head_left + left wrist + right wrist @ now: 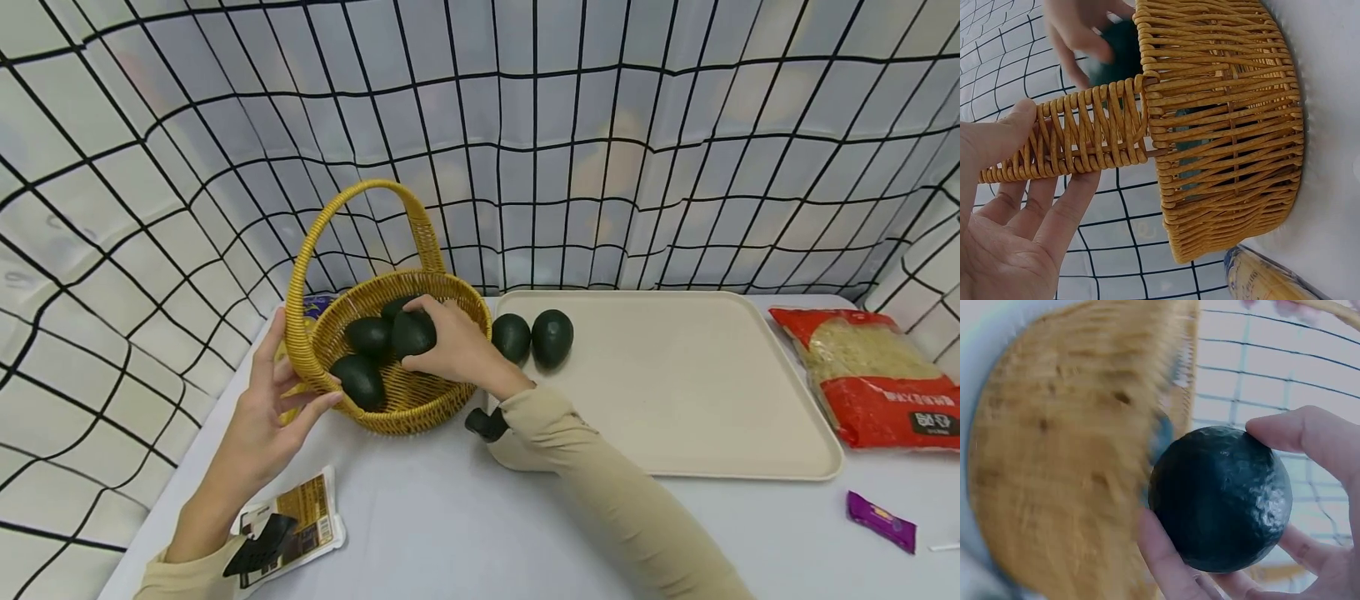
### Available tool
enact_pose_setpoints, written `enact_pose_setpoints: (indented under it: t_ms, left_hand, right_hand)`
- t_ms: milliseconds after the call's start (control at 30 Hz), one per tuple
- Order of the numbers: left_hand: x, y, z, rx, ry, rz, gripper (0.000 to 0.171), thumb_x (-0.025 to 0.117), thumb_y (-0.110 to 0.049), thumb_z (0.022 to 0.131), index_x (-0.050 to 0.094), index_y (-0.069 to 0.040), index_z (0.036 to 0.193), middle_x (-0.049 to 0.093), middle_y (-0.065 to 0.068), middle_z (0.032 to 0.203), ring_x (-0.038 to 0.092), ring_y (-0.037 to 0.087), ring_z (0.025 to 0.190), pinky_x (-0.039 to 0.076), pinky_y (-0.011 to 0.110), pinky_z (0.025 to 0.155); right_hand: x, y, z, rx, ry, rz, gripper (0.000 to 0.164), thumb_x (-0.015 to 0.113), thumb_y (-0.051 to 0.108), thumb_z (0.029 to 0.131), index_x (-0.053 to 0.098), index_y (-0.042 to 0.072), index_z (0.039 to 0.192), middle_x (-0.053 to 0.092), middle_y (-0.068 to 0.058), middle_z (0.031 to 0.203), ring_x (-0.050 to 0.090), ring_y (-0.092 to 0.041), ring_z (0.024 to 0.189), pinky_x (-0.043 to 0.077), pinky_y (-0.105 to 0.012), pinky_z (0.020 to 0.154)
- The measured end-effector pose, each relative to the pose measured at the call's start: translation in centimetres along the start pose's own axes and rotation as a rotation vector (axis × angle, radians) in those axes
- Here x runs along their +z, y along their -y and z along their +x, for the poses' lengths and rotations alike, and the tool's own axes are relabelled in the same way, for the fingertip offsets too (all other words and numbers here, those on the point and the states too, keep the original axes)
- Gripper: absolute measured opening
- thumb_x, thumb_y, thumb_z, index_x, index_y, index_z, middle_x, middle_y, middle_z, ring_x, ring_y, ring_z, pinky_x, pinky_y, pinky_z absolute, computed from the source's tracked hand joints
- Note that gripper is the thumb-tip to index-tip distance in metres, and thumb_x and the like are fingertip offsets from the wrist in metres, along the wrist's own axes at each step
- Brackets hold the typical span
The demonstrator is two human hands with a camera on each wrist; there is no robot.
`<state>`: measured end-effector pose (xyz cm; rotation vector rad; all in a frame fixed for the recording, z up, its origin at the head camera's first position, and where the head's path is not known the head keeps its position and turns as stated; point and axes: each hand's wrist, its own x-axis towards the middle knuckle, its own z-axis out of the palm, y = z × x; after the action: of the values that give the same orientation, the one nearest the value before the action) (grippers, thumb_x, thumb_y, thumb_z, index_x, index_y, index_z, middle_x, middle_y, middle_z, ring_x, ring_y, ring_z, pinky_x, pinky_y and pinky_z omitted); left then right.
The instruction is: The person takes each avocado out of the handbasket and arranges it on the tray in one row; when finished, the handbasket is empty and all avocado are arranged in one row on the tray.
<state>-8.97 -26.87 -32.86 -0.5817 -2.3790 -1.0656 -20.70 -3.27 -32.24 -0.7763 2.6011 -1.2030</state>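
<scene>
My right hand grips a dark green avocado between thumb and fingers, over the yellow wicker basket. In the right wrist view the avocado shows up beside the blurred basket wall. Other avocados lie inside the basket, partly covered by the held one. At the basket's left side, my left hand holds the lower part of the handle, thumb on one face and fingers on the other. Two more avocados rest on the left end of a beige tray.
A red packet of pale food lies right of the tray, with a small purple wrapper nearer the front. A brown-and-white pouch is under my left wrist. Behind the basket, a blue-and-yellow package partly shows. Black netting surrounds the table.
</scene>
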Motion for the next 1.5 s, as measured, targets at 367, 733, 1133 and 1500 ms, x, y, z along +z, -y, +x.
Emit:
enact_pose_setpoints:
  t_ms: [367,733,1133,1500]
  left_hand:
    - [0.0,0.1,0.3,0.007,-0.006,0.003,0.126,0.076,0.032,0.073,0.005,-0.01,0.169,0.066,0.035,0.119,0.057,-0.018,0.105,0.053,0.004,0.084]
    - [0.2,0.1,-0.1,0.015,-0.011,-0.005,0.127,0.074,0.034,0.072,0.004,-0.008,0.168,0.066,0.034,0.117,0.057,-0.018,0.106,0.053,0.003,0.086]
    - [0.4,0.1,-0.3,0.013,-0.009,-0.012,0.126,0.075,0.034,0.071,0.005,-0.006,0.168,0.066,0.034,0.116,0.058,-0.017,0.105,0.054,0.004,0.085]
    - [0.2,0.1,0.1,0.023,-0.005,-0.001,0.127,0.076,0.034,0.07,0.005,-0.005,0.167,0.067,0.033,0.114,0.057,-0.018,0.106,0.053,0.004,0.086]
  right_hand:
    - [-10.5,-5.2,-6.5,0.037,-0.183,0.088,0.071,0.082,0.02,0.088,0.051,0.018,0.151,0.057,-0.015,0.14,0.056,-0.036,0.125,0.057,-0.051,0.092]
    - [-13.4,-13.2,-10.8,0.346,-0.209,0.141,0.075,0.079,0.024,0.093,0.042,0.014,0.157,0.05,-0.029,0.141,0.056,-0.042,0.123,0.058,-0.047,0.095]
    - [-10.6,-15.7,-9.6,0.442,-0.143,0.055,0.073,0.073,0.036,0.097,0.041,0.011,0.157,0.051,-0.03,0.143,0.053,-0.046,0.127,0.051,-0.057,0.103]
    - [-11.6,-14.7,-9.6,0.421,-0.094,-0.019,0.074,0.065,0.04,0.101,0.035,0.006,0.159,0.051,-0.032,0.145,0.053,-0.047,0.13,0.049,-0.059,0.108]
